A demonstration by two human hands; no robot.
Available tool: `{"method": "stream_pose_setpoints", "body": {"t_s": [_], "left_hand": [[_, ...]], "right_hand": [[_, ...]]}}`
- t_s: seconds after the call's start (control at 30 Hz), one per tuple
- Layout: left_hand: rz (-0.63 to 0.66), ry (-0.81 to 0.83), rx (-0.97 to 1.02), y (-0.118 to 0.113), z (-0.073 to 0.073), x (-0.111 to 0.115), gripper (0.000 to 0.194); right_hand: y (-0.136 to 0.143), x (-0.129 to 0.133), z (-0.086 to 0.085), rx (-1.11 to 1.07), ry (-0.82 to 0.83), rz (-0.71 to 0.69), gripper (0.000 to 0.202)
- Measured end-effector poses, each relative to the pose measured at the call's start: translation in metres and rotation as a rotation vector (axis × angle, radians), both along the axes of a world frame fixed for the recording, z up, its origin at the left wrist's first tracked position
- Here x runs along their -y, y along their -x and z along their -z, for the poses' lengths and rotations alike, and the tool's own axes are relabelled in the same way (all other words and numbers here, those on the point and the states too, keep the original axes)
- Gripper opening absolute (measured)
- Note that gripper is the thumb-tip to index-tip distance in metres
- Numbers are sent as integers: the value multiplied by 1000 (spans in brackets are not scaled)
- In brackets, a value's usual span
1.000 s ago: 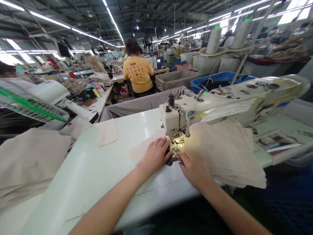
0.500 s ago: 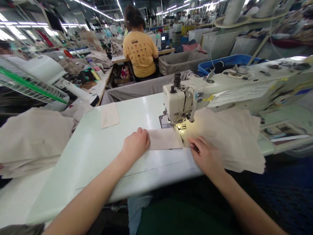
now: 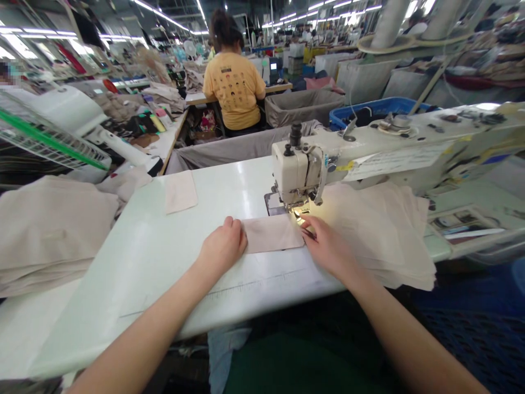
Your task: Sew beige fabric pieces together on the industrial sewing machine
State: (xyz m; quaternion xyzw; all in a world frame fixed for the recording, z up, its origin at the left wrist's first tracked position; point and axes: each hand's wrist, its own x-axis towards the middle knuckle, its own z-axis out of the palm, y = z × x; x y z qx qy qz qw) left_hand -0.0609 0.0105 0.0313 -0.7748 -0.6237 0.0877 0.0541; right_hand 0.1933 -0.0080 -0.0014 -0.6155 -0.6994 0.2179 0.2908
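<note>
A pale pink fabric strip (image 3: 270,234) lies flat on the pale green table, its right end beside the lit needle area of the sewing machine (image 3: 292,169). My left hand (image 3: 223,241) is closed on the strip's left end. At the strip's right end, just below the presser foot, my right hand (image 3: 326,243) is closed around a small dark tool (image 3: 309,233), only partly visible. Right of the needle, a stack of pale fabric pieces (image 3: 381,230) spreads under the machine arm. A small fabric piece (image 3: 181,192) rests at the table's back left.
On the left is a pile of fabric (image 3: 53,224), with a white fan (image 3: 69,115) behind it. A parts tray (image 3: 467,224) sits at the right. Beyond the table are a grey cloth bin (image 3: 303,106), a blue basket (image 3: 381,106) and a seated person in yellow (image 3: 233,90).
My right hand has moved left and up to the needle area, and the dark tool in it now shows. My left hand stays at the strip's left end. The view has shifted slightly.
</note>
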Motion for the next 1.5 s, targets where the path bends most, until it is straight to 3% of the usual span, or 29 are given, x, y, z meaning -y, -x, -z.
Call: {"method": "stream_pose_setpoints", "body": {"t_s": [0.2, 0.47, 1.13, 1.4, 1.5], "left_hand": [[-3, 4, 36, 3, 3, 7, 27], [17, 3, 72, 9, 5, 8, 27], [38, 6, 85, 14, 6, 7, 27], [44, 8, 101, 15, 7, 8, 30], [36, 17, 102, 16, 6, 8, 29]], "right_hand": [[3, -15, -2, -124, 116, -39, 41], [3, -17, -5, -28, 205, -79, 50], [5, -21, -8, 232, 153, -116, 43], [6, -16, -8, 349, 131, -39, 48], [4, -8, -8, 335, 56, -42, 40]]}}
